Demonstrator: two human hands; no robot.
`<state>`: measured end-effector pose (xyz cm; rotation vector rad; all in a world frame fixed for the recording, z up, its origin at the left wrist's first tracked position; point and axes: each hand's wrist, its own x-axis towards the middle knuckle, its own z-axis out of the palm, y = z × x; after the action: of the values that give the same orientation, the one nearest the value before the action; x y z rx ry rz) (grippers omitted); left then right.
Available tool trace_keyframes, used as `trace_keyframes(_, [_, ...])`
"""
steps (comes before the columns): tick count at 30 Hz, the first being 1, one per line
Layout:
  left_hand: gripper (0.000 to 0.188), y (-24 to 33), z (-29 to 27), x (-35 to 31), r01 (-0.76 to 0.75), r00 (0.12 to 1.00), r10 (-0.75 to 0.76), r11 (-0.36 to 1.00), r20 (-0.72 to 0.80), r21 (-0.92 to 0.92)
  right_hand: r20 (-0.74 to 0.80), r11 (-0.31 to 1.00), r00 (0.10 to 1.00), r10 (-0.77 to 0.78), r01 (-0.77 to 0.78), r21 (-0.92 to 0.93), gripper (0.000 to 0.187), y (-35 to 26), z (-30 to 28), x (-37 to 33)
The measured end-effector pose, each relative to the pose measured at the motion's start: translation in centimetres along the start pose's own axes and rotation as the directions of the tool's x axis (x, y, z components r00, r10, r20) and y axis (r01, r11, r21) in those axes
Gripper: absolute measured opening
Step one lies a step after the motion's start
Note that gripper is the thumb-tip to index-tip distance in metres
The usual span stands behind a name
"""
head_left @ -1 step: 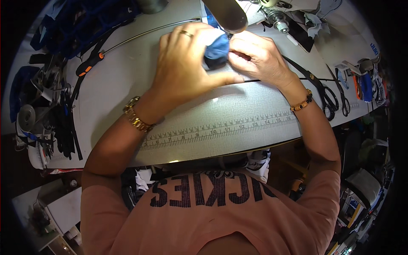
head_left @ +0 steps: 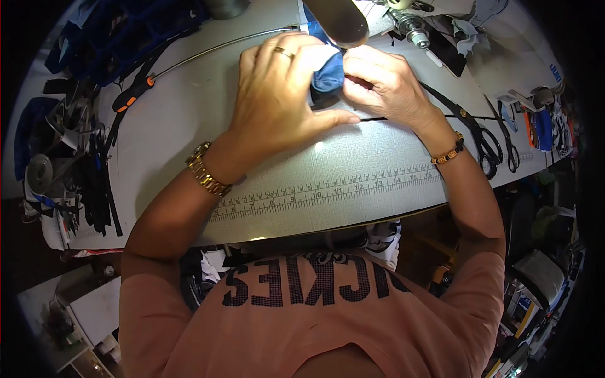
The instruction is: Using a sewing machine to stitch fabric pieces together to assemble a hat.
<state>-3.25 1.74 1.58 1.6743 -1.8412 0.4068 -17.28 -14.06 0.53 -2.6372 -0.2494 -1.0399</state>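
A small folded piece of blue fabric (head_left: 328,75) sits on the grey sewing table (head_left: 189,138), just below the rounded head of a sewing machine (head_left: 337,22). My left hand (head_left: 280,97), with a ring and a gold watch, curls over the fabric's left side and grips it. From the right, my right hand (head_left: 384,88), with a bead bracelet, pinches the fabric with its fingertips. The part of the fabric under my fingers is hidden.
Two pairs of black scissors (head_left: 482,138) lie right of my right wrist. A ruler strip (head_left: 328,189) runs along the table's front edge. Black straps (head_left: 94,176) and blue cloth pile up at left, beside an orange-handled tool (head_left: 129,101) and a thin metal rod (head_left: 214,47).
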Motion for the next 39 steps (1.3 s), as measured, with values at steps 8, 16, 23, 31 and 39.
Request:
trace_keyframes(8, [0.019, -1.0, 0.1, 0.1, -0.14, 0.986, 0.144, 0.989, -0.087, 0.044, 0.053, 0.999, 0.998, -0.025, 0.023, 0.042, 0.015, -0.5, -0.4, 0.3])
trace_keyframes(16, [0.017, -2.0, 0.0, -0.2, 0.089, 0.995, -0.099, 0.918, -0.005, -0.388, 0.097, 0.992, 0.99, 0.105, -0.111, 0.062, 0.014, 1.4, 0.0, -0.5])
trace_keyframes(23, [0.015, -2.2, 0.7, -0.4, 0.101, 0.993, -0.121, 0.87, -0.01, -0.482, 0.104, 0.994, 0.99, 0.093, -0.098, 0.048, 0.013, 1.2, 0.3, -0.5])
trace_keyframes(31, [0.013, -0.8, 0.6, -0.2, -0.062, 0.998, 0.057, 0.934, -0.024, -0.351, 0.122, 0.994, 0.992, -0.02, 0.032, -0.101, 0.016, 0.2, -1.1, -0.2])
trace_keyframes(39, [0.01, -0.5, -1.1, 0.4, -0.248, 0.939, 0.303, 0.926, 0.165, -0.285, 0.315, 0.968, 0.937, -0.152, 0.205, -0.144, 0.02, -2.4, -2.8, -1.2])
